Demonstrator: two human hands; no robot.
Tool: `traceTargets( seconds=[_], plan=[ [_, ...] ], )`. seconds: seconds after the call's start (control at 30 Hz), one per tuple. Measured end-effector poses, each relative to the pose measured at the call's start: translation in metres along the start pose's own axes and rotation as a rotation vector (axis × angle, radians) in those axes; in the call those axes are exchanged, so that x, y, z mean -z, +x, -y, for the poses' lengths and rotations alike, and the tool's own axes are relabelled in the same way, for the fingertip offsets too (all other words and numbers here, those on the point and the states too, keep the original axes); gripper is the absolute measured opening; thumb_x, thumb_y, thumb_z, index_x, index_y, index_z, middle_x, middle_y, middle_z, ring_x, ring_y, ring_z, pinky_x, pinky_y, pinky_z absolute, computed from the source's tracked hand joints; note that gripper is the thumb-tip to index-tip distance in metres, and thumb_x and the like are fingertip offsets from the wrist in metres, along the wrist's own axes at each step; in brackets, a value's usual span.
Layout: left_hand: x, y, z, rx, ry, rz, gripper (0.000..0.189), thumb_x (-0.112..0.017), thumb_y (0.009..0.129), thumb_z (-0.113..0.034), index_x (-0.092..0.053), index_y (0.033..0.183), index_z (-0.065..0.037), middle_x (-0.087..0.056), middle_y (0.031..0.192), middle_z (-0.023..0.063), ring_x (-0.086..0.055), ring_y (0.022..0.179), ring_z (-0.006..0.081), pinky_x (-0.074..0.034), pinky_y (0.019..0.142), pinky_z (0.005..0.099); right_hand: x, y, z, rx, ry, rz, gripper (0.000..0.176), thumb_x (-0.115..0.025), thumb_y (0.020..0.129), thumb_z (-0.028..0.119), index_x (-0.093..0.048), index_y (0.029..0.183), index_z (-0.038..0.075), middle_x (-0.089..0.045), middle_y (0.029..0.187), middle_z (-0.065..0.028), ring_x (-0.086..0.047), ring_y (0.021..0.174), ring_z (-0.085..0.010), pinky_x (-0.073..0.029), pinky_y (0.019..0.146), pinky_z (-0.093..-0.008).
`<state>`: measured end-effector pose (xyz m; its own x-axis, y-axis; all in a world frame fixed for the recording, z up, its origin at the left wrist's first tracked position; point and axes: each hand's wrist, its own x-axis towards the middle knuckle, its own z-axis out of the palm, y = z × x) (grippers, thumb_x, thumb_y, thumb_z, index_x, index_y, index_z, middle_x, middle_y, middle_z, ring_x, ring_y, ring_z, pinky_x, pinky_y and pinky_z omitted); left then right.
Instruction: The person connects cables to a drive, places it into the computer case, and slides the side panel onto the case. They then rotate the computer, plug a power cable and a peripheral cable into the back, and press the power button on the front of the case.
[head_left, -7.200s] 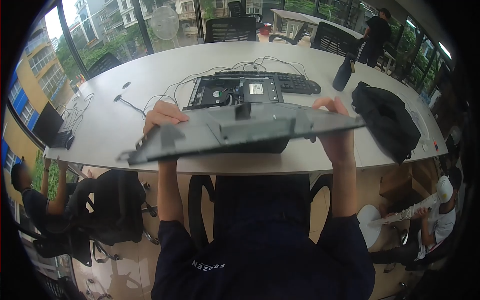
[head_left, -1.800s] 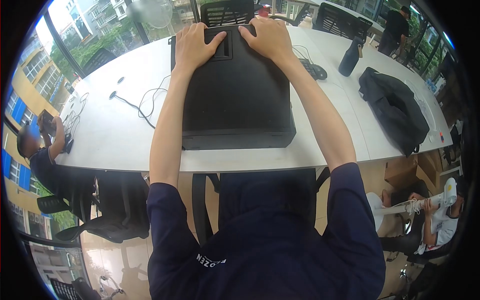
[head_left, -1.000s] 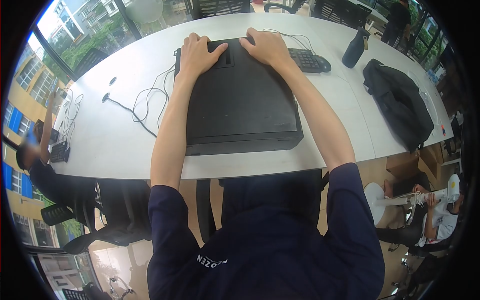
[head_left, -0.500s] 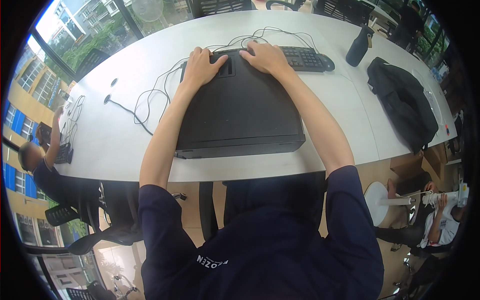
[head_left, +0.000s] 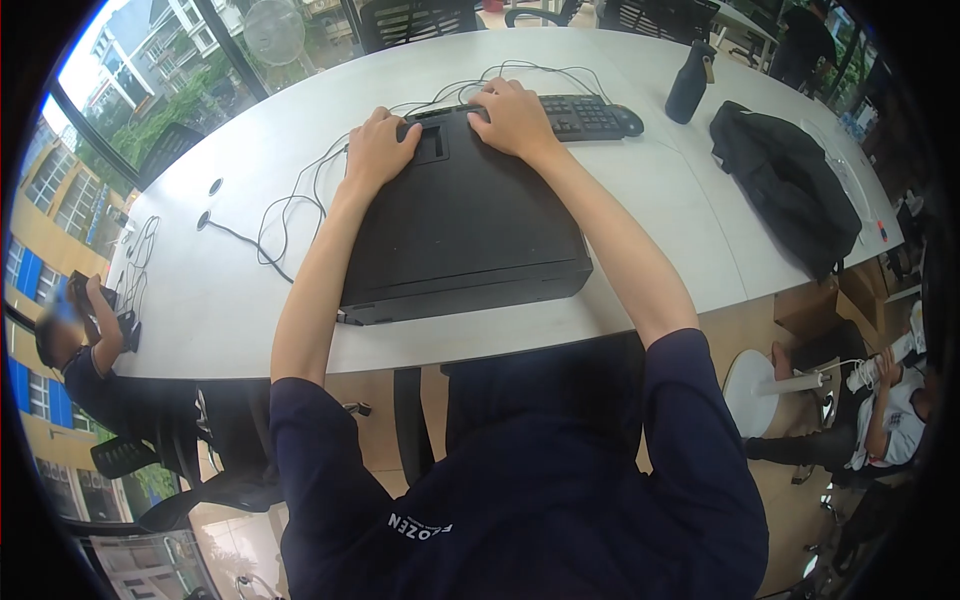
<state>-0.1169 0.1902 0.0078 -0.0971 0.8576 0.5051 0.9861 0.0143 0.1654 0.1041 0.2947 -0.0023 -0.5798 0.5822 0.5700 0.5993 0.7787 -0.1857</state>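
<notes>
A black desktop computer case (head_left: 460,215) lies flat on the white table in front of me, its narrow near side toward my body. My left hand (head_left: 380,148) grips its far left edge, thumb on the top panel beside a recessed latch (head_left: 432,144) and fingers bent over the edge. At the far right edge, my right hand (head_left: 510,120) holds on in a similar way, its thumb pointing toward the latch. The fingertips of both hands are partly hidden behind the edge. A black keyboard (head_left: 578,117) and a mouse (head_left: 628,122) lie just right of my right hand.
Loose black cables (head_left: 285,215) run left of the case and behind it. A dark bottle (head_left: 690,85) and a black bag (head_left: 785,190) are on the right of the white table (head_left: 660,210). One person sits at the left end, another at lower right by a white fan-like stand (head_left: 755,390).
The view has turned slightly, shifting the table and case leftward in the picture. Both hands keep their hold on the case. The person at the left has drawn in a raised arm.
</notes>
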Motion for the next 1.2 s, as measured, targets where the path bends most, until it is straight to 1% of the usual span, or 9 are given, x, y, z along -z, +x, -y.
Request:
traceTargets(
  seconds=[0.1, 0.17, 0.3, 0.4, 0.5, 0.8, 0.93, 1.03, 1.2],
  plan=[
    [0.001, -0.003, 0.012, 0.011, -0.093, 0.071, 0.042, -0.057, 0.097, -0.041, -0.073, 0.115, -0.007, -0.069, 0.116, 0.0139, -0.064, 0.112, 0.0351, -0.045, 0.101, 0.0447, -0.003, -0.001, 0.001, -0.089, -0.011, -0.008, 0.048, -0.054, 0.097, 0.047, -0.069, 0.124, 0.009, -0.065, 0.13, -0.0127, -0.057, 0.126, -0.0299, -0.041, 0.107, -0.0487],
    [0.006, -0.006, 0.024, 0.025, -0.005, 0.171, 0.045, -0.048, 0.101, -0.042, -0.07, 0.124, -0.01, -0.067, 0.127, 0.0147, -0.062, 0.118, 0.0355, -0.043, 0.106, 0.0447, 0.012, 0.002, 0.008, -0.262, -0.006, 0.349, 0.058, -0.046, 0.1, 0.052, -0.065, 0.13, 0.007, -0.062, 0.138, -0.0139, -0.054, 0.131, -0.032, -0.037, 0.112, -0.0494],
    [0.001, -0.012, 0.041, 0.01, -0.034, 0.143, 0.049, -0.043, 0.102, -0.044, -0.068, 0.127, -0.009, -0.067, 0.126, 0.0164, -0.06, 0.12, 0.0358, -0.043, 0.105, 0.0444, 0.007, -0.005, 0.003, -0.214, -0.037, 0.327, 0.063, -0.04, 0.102, 0.056, -0.064, 0.131, 0.005, -0.059, 0.14, -0.0152, -0.051, 0.134, -0.0324, -0.035, 0.113, -0.0502],
    [-0.003, -0.015, 0.042, 0.027, 0.042, 0.219, 0.052, -0.039, 0.104, -0.043, -0.059, 0.137, -0.009, -0.062, 0.136, 0.0164, -0.054, 0.131, 0.0337, -0.036, 0.113, 0.0509, 0.004, -0.006, 0.004, -0.223, -0.047, 0.329, 0.065, -0.038, 0.102, 0.056, -0.057, 0.14, 0.007, -0.053, 0.147, -0.0176, -0.043, 0.141, -0.0332, -0.026, 0.12, -0.0516],
    [-0.004, -0.017, 0.039, 0.068, 0.111, 0.289, 0.06, -0.033, 0.105, -0.046, -0.04, 0.152, -0.01, -0.042, 0.158, 0.0101, -0.034, 0.149, 0.0293, -0.013, 0.121, 0.0652, 0.003, -0.006, 0.007, -0.258, -0.079, 0.362, 0.067, -0.031, 0.103, 0.059, -0.051, 0.147, 0.012, -0.046, 0.153, -0.0184, -0.037, 0.146, -0.0327, -0.018, 0.121, -0.0583],
    [0.003, -0.005, 0.031, 0.095, 0.212, 0.407, 0.056, -0.029, 0.106, -0.044, -0.047, 0.145, -0.008, -0.046, 0.153, 0.02, -0.042, 0.142, 0.0358, -0.025, 0.117, 0.0619, 0.005, -0.005, 0.009, -0.224, -0.124, 0.386, 0.07, -0.032, 0.103, 0.057, -0.052, 0.143, 0.003, -0.048, 0.15, -0.0219, -0.037, 0.146, -0.0335, -0.013, 0.122, -0.0585],
    [-0.013, 0.023, 0.023, 0.162, 0.102, 0.419, 0.06, -0.029, 0.105, -0.047, -0.06, 0.133, -0.004, -0.06, 0.137, 0.0235, -0.053, 0.132, 0.0384, -0.031, 0.115, 0.0586, 0.001, 0.0, 0.004, -0.16, -0.174, 0.337, 0.069, -0.036, 0.102, 0.054, -0.054, 0.139, -0.002, -0.052, 0.146, -0.0224, -0.044, 0.141, -0.0351, -0.02, 0.122, -0.0548],
    [-0.008, 0.02, 0.015, 0.26, 0.046, 0.381, 0.058, -0.029, 0.104, -0.043, -0.062, 0.129, -0.002, -0.064, 0.13, 0.0259, -0.056, 0.128, 0.0398, -0.035, 0.111, 0.0567, 0.004, 0.004, 0.005, -0.207, -0.062, 0.371, 0.06, -0.037, 0.103, 0.044, -0.054, 0.134, -0.005, -0.062, 0.133, -0.0267, -0.058, 0.127, -0.039, -0.035, 0.112, -0.0516],
    [-0.02, 0.018, 0.023, 0.242, 0.041, 0.316, 0.054, -0.032, 0.102, -0.038, -0.064, 0.123, 0.0, -0.066, 0.125, 0.0279, -0.058, 0.124, 0.0413, -0.036, 0.109, 0.0571, -0.005, 0.007, 0.005, -0.273, 0.013, 0.27, 0.052, -0.039, 0.101, 0.04, -0.064, 0.119, -0.002, -0.068, 0.121, -0.0262, -0.062, 0.118, -0.0385, -0.041, 0.104, -0.0491]
  ],
)
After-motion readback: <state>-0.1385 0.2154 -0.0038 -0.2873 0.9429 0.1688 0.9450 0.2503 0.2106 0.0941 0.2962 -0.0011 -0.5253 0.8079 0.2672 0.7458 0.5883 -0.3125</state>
